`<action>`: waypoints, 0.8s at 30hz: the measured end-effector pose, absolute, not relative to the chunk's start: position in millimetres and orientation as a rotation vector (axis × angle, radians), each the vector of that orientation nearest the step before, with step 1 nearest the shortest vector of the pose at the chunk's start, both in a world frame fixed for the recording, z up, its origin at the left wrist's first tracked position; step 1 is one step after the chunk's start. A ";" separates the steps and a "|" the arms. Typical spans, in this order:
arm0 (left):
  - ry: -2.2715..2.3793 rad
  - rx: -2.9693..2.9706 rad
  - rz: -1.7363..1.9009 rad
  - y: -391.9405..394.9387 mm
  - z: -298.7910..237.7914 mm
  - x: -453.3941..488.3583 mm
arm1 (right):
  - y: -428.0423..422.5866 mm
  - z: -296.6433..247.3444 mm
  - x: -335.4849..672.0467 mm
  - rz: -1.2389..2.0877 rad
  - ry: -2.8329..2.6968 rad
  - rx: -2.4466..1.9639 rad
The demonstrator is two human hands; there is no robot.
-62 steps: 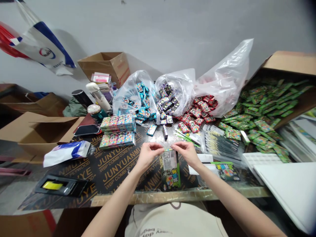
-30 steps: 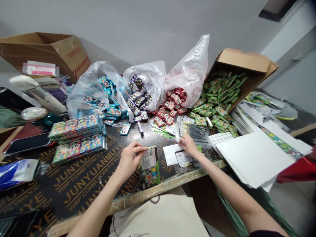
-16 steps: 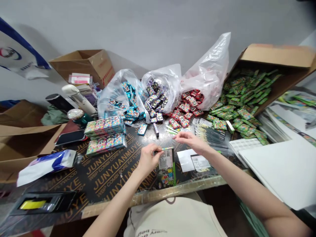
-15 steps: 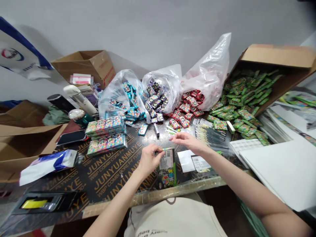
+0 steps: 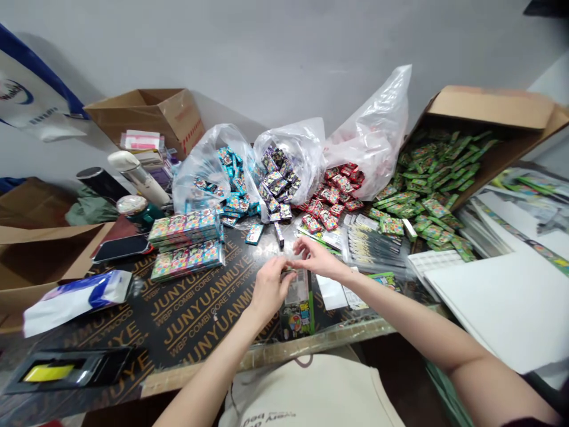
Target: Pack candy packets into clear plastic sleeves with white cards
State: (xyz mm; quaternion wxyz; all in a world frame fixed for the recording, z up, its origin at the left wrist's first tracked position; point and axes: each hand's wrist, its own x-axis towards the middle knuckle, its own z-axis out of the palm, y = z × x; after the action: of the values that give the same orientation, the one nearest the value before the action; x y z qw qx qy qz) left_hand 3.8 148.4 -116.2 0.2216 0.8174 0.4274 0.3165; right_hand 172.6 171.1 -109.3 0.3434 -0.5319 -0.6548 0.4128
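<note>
A tall black-and-green printed packet (image 5: 297, 311) lies on the dark plywood tabletop (image 5: 200, 323), close to the table's front edge. My left hand (image 5: 269, 290) rests at its upper end, with fingers pinched on the top edge. My right hand (image 5: 316, 259) reaches across from the right, its fingertips almost meeting the left fingers above the packet. Whether those right fingers hold something thin is too small to tell. A white card (image 5: 328, 292) lies just right of the packet, partly under my right forearm.
Stacked colourful boxes (image 5: 184, 237) stand left of my hands. Clear plastic bags (image 5: 284, 166) spill blue, purple and red packets along the back. A tilted cardboard box (image 5: 484, 107) holds green packets. White boards (image 5: 498, 302) lie right; a phone (image 5: 121, 248) lies left.
My right hand has moved left from beside the packet and now meets the left hand at its top edge. The left hand stays on the packet. The view has shifted slightly.
</note>
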 end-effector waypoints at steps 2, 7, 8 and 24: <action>1.198 2.338 0.772 150.9 -114.4 -3.8 | 173.2 -107.9 190.4 0.758 -1.693 -1.444; 1.547 2.455 0.418 166.2 -111.7 -49.4 | 164.4 -114.3 277.8 0.236 -1.843 -1.933; 1.676 2.508 0.356 169.8 -112.8 -57.6 | 159.4 -120.3 293.6 0.238 -1.896 -2.058; 1.147 2.614 -0.436 174.3 -161.3 -38.4 | 128.3 -184.5 332.9 0.851 -1.974 -2.103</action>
State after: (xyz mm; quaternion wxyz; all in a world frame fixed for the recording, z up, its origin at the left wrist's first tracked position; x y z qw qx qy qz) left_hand -38.4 174.3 -161.3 0.1268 0.8979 0.3940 -0.1496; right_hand 332.9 128.3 -184.5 0.0674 -0.6977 -0.6549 0.2824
